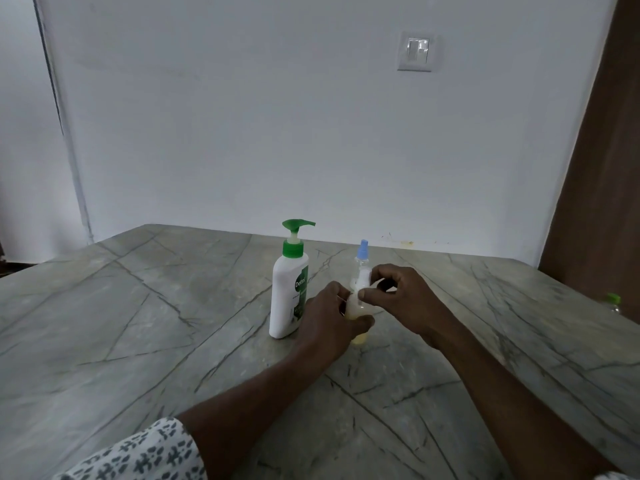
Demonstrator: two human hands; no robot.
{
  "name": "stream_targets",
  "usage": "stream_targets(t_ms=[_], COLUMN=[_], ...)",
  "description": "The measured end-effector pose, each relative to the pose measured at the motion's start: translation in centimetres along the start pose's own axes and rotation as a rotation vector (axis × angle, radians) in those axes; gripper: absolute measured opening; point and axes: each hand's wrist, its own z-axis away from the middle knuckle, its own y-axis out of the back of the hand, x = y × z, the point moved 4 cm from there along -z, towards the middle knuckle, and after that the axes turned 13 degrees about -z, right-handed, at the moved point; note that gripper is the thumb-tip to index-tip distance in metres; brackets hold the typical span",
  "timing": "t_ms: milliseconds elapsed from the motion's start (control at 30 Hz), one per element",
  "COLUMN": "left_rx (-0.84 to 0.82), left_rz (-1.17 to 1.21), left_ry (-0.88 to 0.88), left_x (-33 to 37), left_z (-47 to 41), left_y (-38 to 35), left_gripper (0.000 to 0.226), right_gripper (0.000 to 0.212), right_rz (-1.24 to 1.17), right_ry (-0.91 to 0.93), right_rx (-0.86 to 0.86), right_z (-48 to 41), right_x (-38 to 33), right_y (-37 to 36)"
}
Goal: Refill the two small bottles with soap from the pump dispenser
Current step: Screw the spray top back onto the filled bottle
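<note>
— Veined grey stone forms the table (173, 306), which is set against a plain white wall (242, 116) with a light switch (419, 51). What is the person doing at it?

— Working on one small bottle (355, 308). It sits near the middle of the table, just right of the pump dispenser (289, 296). The left hand (327, 323) is wrapped round its body, and yellowish liquid shows at the base. The right hand (405, 296) pinches the top between thumb and forefinger.

— Opening it or closing it?

— That cannot be told, because the cap is hidden under the pinch. Either way it looks like a twist at the neck.

— How should they do that well?

— The left hand should keep the bottle upright with its base on the stone, where it seems to rest now. It should hold firmly without squeezing, since a soft bottle would likely push soap up out of the neck. The right hand should turn only the cap, square to the thread, while the left resists the turn.

— Any hazards nearby?

— The second small bottle (362, 259), with a blue spray top, stands just behind the hands, and the dispenser is beside the left wrist. A wide movement could tip either one. A green-capped object (613, 301) at the far right edge is well apart and too small to identify.
</note>
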Motion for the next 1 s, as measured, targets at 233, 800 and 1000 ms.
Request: stream_targets(t_ms=[233, 800, 1000], left_rx=[-0.003, -0.088, 0.050], left_rz=[0.004, 0.023, -0.146], left_ry=[0.012, 0.096, -0.008], left_x=[0.0, 0.4, 0.7], left_z=[0.0, 1.0, 0.9], left_y=[-0.1, 0.0, 0.8], left_gripper=[0.038, 0.094, 0.043], right_gripper=[0.019, 0.016, 0.023], right_rz=[0.000, 0.190, 0.285], right_ry=[-0.003, 0.069, -0.064], right_rx=[0.025, 0.194, 0.344], right_z=[-0.1, -0.4, -3.9], right_x=[0.2, -0.1, 2.4], right_y=[0.4, 1.7, 8.3])
